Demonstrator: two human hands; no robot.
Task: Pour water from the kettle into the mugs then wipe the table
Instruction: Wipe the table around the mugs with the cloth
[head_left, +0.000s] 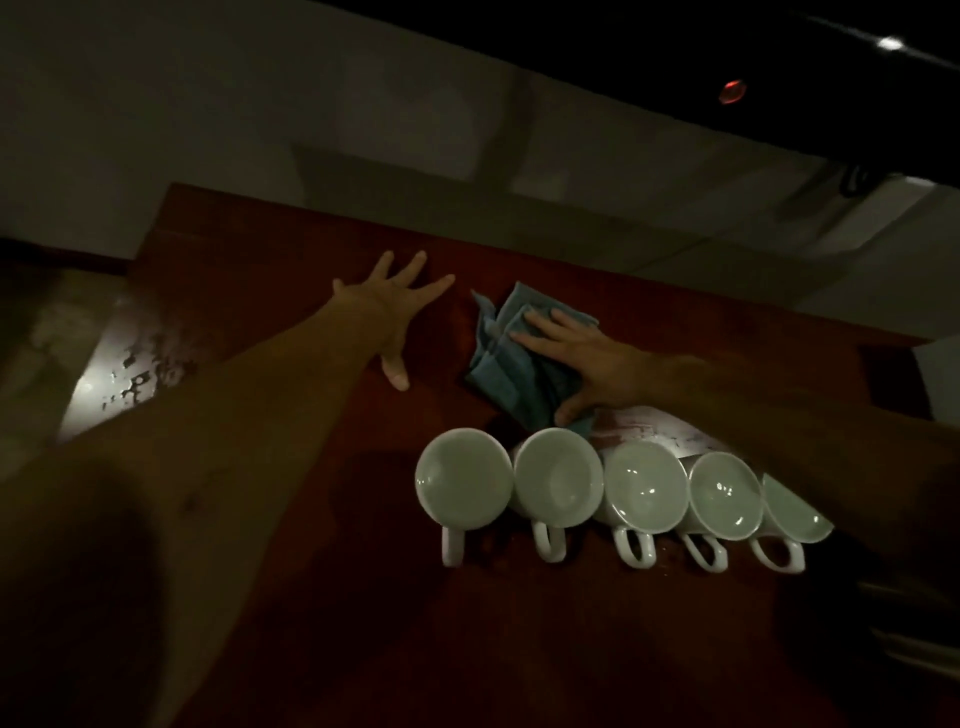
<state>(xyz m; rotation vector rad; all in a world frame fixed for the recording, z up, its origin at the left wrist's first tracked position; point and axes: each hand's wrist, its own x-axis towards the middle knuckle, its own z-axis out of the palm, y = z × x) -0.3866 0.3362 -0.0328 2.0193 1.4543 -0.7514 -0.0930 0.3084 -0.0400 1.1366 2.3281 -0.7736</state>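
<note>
Several white mugs (556, 480) stand in a row on the dark red table (311, 571), handles pointing toward me. Behind the row lies a crumpled blue cloth (506, 358). My right hand (582, 358) presses flat on that cloth, fingers spread, with the thumb near the second mug. My left hand (395, 306) rests flat on the bare tabletop left of the cloth, fingers spread, holding nothing. No kettle is in view. The scene is dim.
The table's far edge meets a pale wall (363, 104). A wet, shiny patch (130, 374) glints at the table's left edge, another (654, 426) behind the right mugs. A dark object with a small red light (732, 91) sits at the upper right.
</note>
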